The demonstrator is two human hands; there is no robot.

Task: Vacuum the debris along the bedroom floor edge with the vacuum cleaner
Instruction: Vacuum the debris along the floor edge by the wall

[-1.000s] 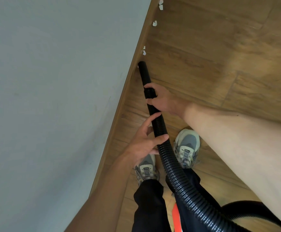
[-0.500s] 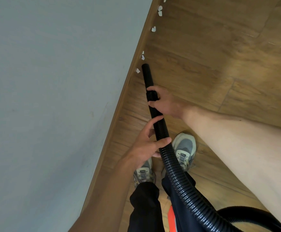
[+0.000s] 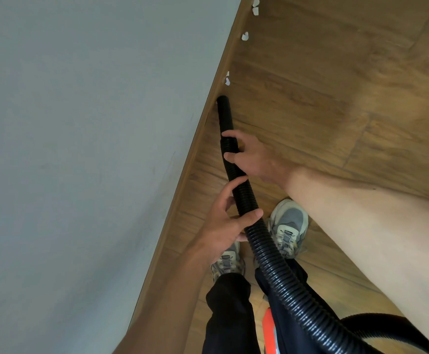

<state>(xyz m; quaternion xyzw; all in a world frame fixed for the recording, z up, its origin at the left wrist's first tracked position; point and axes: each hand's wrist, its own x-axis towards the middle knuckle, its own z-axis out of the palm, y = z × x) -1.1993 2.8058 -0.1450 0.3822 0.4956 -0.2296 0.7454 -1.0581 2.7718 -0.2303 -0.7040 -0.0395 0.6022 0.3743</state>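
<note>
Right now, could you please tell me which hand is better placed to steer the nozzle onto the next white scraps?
The right hand: it grips the hose just behind the nozzle, nearest the white scraps by the skirting. The left hand holds farther back, likely only supporting.

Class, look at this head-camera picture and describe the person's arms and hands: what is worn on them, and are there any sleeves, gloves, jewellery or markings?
The left arm and right arm are bare as far as the frame shows, with no sleeves. The left hand and right hand wear no gloves. No watch, bracelet, ring or marking shows on the visible parts.
</note>
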